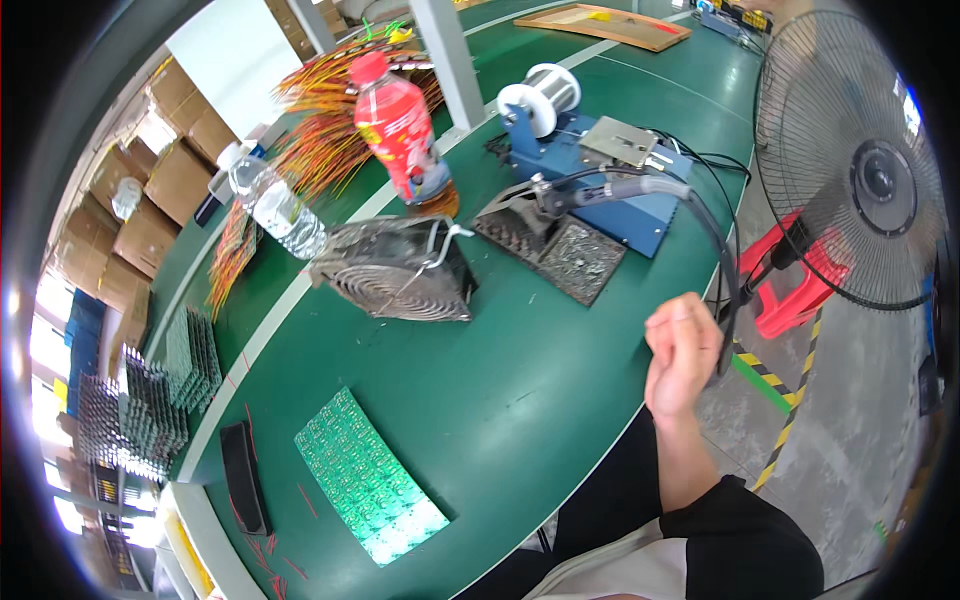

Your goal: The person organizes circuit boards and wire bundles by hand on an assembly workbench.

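Head view: looking down at a green table (520, 400) with a person working at it.
Right hand (682, 352): raised over the table's right edge, grip loosely curled, fingers half closed with nothing visibly in them; the black cable (716, 240) runs just beside it, can't tell if they touch.
Left hand: not in the shot.
Soldering iron (600, 190): lying on its stand by the blue box (600, 175).
Circuit board panel (370, 475): flat on the near table, well apart from the hand.
Other stuff: small grey fan (395, 270), red drink bottle (405, 130), clear water bottle (275, 205), big floor fan (850, 160) off right.
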{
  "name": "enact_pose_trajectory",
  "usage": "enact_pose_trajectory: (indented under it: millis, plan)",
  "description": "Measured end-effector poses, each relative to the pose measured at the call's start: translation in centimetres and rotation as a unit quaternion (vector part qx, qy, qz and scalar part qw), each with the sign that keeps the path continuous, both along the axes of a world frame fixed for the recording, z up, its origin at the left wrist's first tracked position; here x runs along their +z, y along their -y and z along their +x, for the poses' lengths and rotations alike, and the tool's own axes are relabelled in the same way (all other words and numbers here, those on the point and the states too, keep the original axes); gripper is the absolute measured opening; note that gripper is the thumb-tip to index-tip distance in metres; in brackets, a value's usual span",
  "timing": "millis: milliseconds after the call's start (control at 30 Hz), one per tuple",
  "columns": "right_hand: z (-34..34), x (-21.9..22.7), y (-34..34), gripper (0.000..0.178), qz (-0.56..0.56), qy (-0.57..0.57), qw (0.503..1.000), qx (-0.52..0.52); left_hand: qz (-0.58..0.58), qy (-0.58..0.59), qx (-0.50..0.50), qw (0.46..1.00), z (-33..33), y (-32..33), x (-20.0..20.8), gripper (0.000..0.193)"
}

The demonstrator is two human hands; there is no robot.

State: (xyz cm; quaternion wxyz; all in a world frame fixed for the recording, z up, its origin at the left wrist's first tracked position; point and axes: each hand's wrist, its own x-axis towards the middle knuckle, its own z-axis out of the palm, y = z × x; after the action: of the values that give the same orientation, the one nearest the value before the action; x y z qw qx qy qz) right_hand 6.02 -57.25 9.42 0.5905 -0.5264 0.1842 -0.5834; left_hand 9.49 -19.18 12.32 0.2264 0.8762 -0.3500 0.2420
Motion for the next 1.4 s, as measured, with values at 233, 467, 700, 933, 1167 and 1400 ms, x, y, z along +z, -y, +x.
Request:
enact_pose_trajectory:
  millis: [233, 467, 700, 933, 1167, 1400]
  plan:
    - [0.3, 1.3, -0.2, 0.021, -0.028, -0.164, 0.982, 0.093, 0.036, 0.064, 0.019, 0.997, 0.5, 0.0, -1.3, 0.012]
    - [-0.2, 2.4, 0.3, 0.019, -0.086, -0.251, 0.958, 0.113, 0.023, 0.086, 0.053, 0.995, 0.6, 1.0, -1.9, 0.012]
    - [-0.7, 1.3, 1.7, 0.018, -0.091, -0.226, 0.948, 0.205, 0.066, 0.023, 0.163, 0.984, -0.2, 0.6, -2.1, 0.014]
    - [-1.0, 1.0, 2.0, 0.016, -0.065, -0.221, 0.936, 0.265, 0.058, 0.023, 0.190, 0.980, 0.1, 0.4, -2.1, 0.013]
    - [-1.5, 1.6, 2.2, 0.015, -0.106, -0.238, 0.937, 0.233, 0.053, 0.003, 0.207, 0.977, -0.6, -0.2, -2.5, 0.012]
    - [-0.9, 0.8, 2.0, 0.015, -0.081, -0.223, 0.941, 0.240, 0.021, 0.000, 0.203, 0.979, 0.8, -2.8, -4.5, 0.006]
